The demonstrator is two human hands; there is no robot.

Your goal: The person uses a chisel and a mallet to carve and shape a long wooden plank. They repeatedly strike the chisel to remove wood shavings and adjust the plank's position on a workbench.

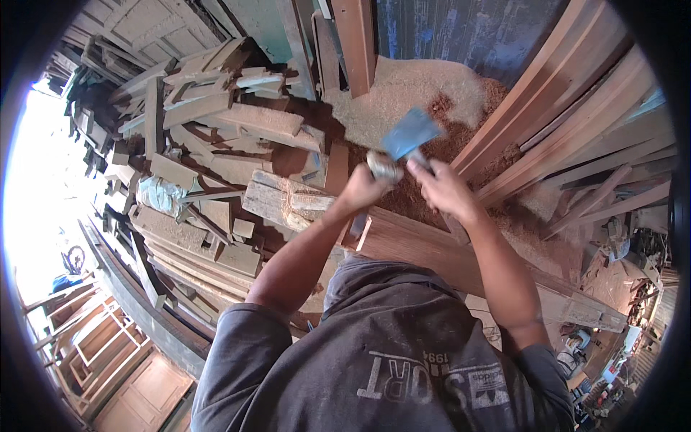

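Observation:
In my right hand [445, 189] is the handle of a broad putty knife [412, 134], its flat blue-grey blade pointing away from me. My left hand [363, 189] is closed round a small whitish object [383, 166], blurred, whose kind I cannot make out. The object is close beside the knife's handle; whether they touch is hard to tell. Both hands are held up in front of me, over a reddish wooden beam [425, 248] and brown shavings. My fingers are partly smeared by motion.
Stacked offcuts [237, 119] fill the left side. A heap of sawdust [396, 90] lies ahead against a dark sheet [461, 32]. Long planks [547, 86] lean at the right. Door panels and frames [137, 389] stand at the lower left.

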